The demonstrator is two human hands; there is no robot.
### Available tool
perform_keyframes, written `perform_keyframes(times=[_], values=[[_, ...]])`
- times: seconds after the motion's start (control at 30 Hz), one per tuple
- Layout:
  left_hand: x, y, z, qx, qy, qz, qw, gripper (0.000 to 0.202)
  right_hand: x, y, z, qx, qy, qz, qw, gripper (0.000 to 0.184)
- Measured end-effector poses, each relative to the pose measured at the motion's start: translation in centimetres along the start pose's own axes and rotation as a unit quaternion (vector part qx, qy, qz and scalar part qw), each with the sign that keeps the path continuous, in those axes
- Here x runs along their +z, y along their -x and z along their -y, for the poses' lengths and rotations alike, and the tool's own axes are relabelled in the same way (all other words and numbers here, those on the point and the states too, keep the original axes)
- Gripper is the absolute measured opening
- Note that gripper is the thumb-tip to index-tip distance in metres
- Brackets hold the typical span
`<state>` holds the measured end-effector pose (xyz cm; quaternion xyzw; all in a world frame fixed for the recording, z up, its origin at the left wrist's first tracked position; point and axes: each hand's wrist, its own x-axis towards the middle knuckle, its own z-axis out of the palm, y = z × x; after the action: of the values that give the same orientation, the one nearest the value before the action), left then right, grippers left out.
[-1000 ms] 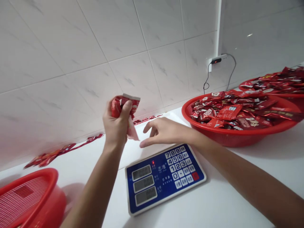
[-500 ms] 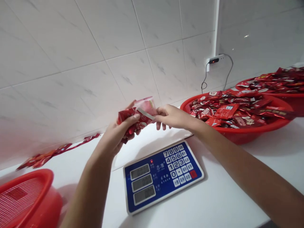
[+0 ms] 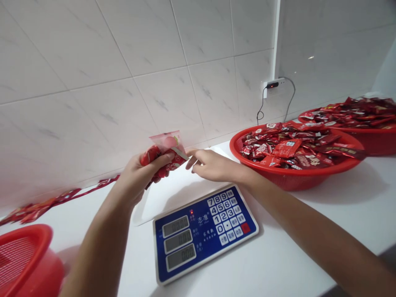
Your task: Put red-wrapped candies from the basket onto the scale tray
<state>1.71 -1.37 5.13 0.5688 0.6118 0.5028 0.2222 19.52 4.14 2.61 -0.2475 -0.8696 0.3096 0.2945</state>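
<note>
My left hand [image 3: 154,167] is closed around a small plastic bag [image 3: 170,142] above the scale's white pan. The bag has a clear pink top, a white strip across it and red-wrapped pieces bunched below. At the right end of that strip are the bent fingers of my right hand [image 3: 210,164]; whether they pinch it is hard to see. Beneath both hands stands a digital scale [image 3: 206,235] with a blue keypad panel, its displays faint. To the right, a red plastic basket [image 3: 297,175] is heaped with red-wrapped sweets.
Another red basket [image 3: 375,142] of wrapped sweets stands at the far right. A red mesh basket [image 3: 40,264] is at the lower left. Red packets [image 3: 52,202] lie in a row along the tiled wall. A socket strip [image 3: 274,84] with a cable is on the wall.
The view has shifted a little. The bag and my left hand are further left in view, and the bag's clear top stands more upright. My right fingers have slid to the strip's end.
</note>
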Motion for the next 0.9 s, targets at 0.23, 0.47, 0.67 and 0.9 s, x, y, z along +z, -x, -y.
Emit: perform_keyframes(times=[0.23, 0.47, 0.67, 0.9], values=[[-0.2, -0.1, 0.5, 0.026, -0.017, 0.009, 0.999, 0.026, 0.1, -0.1, -0.5, -0.004, -0.011, -0.024, 1.0, 0.044], [-0.3, -0.3, 1.2, 0.041, -0.022, 0.03, 0.998, 0.028, 0.1, 0.1, -0.1, 0.009, 0.0, -0.012, 1.0, 0.037], [-0.1, -0.1, 1.2, 0.038, -0.028, 0.035, 0.998, 0.028, 0.0, 0.2, -0.2, -0.005, 0.036, -0.016, 0.999, 0.031], [-0.1, -0.3, 0.9, 0.028, 0.006, -0.026, 0.999, 0.027, -0.2, 0.2, -0.3, 0.005, 0.045, -0.012, 0.999, 0.042]])
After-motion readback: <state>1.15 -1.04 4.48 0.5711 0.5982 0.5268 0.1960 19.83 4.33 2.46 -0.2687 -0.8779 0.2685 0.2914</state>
